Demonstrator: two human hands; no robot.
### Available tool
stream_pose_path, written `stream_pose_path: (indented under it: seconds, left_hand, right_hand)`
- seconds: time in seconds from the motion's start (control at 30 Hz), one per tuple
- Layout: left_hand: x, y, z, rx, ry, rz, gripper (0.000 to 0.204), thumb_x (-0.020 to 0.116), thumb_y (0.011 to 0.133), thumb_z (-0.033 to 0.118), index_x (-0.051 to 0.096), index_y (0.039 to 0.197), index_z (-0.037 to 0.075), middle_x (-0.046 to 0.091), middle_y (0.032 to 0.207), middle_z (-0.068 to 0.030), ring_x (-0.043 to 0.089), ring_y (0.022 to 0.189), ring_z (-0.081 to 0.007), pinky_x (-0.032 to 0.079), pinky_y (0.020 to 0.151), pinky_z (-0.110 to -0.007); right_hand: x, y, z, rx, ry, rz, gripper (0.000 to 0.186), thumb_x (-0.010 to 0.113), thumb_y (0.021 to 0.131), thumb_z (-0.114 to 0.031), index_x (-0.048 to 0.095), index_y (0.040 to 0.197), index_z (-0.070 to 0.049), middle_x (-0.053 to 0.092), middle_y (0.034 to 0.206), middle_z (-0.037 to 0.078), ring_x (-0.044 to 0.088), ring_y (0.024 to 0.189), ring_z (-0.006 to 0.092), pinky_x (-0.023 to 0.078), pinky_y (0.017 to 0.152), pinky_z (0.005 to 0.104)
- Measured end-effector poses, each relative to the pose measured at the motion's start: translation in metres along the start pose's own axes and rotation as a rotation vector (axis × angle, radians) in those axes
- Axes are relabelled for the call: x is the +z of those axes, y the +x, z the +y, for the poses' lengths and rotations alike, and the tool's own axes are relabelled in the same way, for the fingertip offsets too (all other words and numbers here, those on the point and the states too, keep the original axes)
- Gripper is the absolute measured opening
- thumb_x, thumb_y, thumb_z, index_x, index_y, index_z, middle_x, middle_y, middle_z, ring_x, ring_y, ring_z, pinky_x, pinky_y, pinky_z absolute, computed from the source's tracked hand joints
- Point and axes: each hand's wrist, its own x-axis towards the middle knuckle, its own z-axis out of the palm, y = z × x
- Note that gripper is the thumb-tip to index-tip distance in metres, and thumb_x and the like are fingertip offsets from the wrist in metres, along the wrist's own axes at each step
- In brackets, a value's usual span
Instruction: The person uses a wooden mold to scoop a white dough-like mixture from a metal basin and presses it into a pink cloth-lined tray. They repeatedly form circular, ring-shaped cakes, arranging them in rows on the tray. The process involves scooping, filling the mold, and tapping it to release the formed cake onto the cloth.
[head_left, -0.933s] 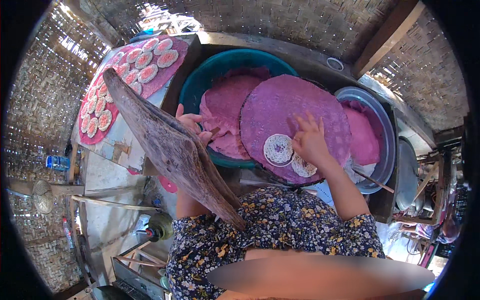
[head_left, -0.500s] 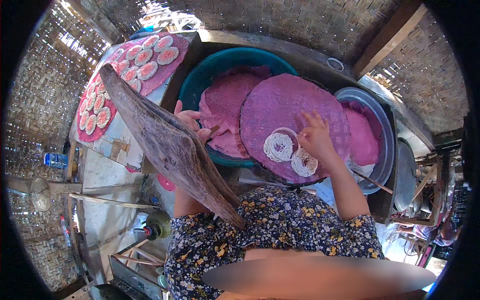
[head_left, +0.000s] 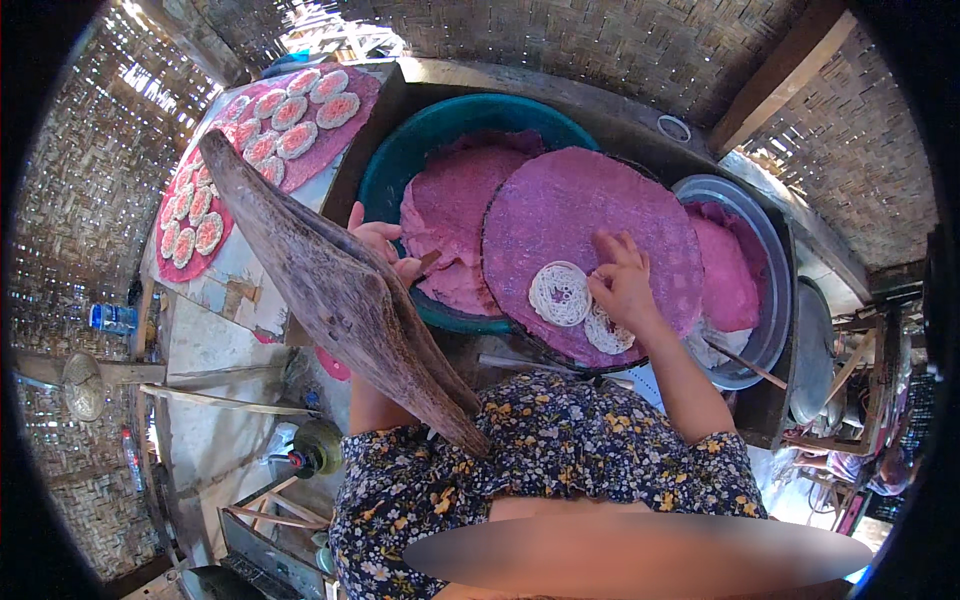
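Woven walls [head_left: 560,55] all round, light leaking through (brightest at upper left). Long weathered wooden piece [head_left: 325,270] slanting across the left half, lower tip over the floral top [head_left: 570,440]. Beyond, teal basin [head_left: 375,185] with crumpled pink cloth [head_left: 455,195] inside. Overlapping its right side, round purple cloth-covered tray [head_left: 590,195]. Far left, magenta cloth [head_left: 320,160] bearing many pale, pink-centred discs [head_left: 337,110]. At right, grey metal basin [head_left: 774,270], more pink fabric [head_left: 728,285] within. Right hand [head_left: 625,288] over the tray: thumb and index pinching the rim of a thin pale ring [head_left: 556,263], other fingers loosely extended. Left hand [head_left: 378,238] partly hidden behind the wood, fingers slightly curled by a small brown stick [head_left: 429,261]; cannot tell whether gripped. Two white lacy discs [head_left: 560,300] side by side on the tray's near part: left one inside the ring, right one partly covered by the right hand.
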Motion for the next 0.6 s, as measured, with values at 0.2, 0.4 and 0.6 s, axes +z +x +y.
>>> stream_pose_path:
  seconds: [0.2,0.4,0.6]
  left_hand:
    - [0.006,0.009,0.018,-0.154,-0.14,0.114,0.025,0.076,0.068,0.017,0.053,0.078,0.012,0.052,0.069,-0.0004,0.058,0.08,-0.0178,0.028,0.1,-0.053]
    - [0.004,0.014,0.022,-0.058,-0.048,-0.019,0.019,0.067,0.072,0.001,0.05,0.079,0.008,0.052,0.072,-0.0044,0.057,0.071,-0.0171,0.032,0.099,-0.052]
    - [-0.016,0.009,0.027,-0.173,0.029,-0.092,0.012,0.063,0.077,0.005,0.051,0.078,0.008,0.055,0.076,-0.0054,0.055,0.069,-0.0138,0.037,0.096,-0.049]
  right_hand:
    - [-0.022,0.032,-0.016,0.008,-0.086,0.029,0.019,0.058,0.073,-0.026,0.069,0.078,-0.011,0.037,0.136,0.007,0.021,0.131,0.0357,0.011,0.103,0.0599]
    - [0.006,0.079,-0.035,-0.011,-0.197,0.044,0.021,0.057,0.073,-0.025,0.07,0.082,-0.011,0.038,0.135,0.007,0.023,0.13,0.0339,0.015,0.101,0.0626]
    - [0.008,0.079,-0.044,-0.026,-0.201,-0.043,0.021,0.056,0.075,-0.024,0.07,0.083,-0.009,0.04,0.134,0.008,0.024,0.13,0.033,0.014,0.101,0.0634]
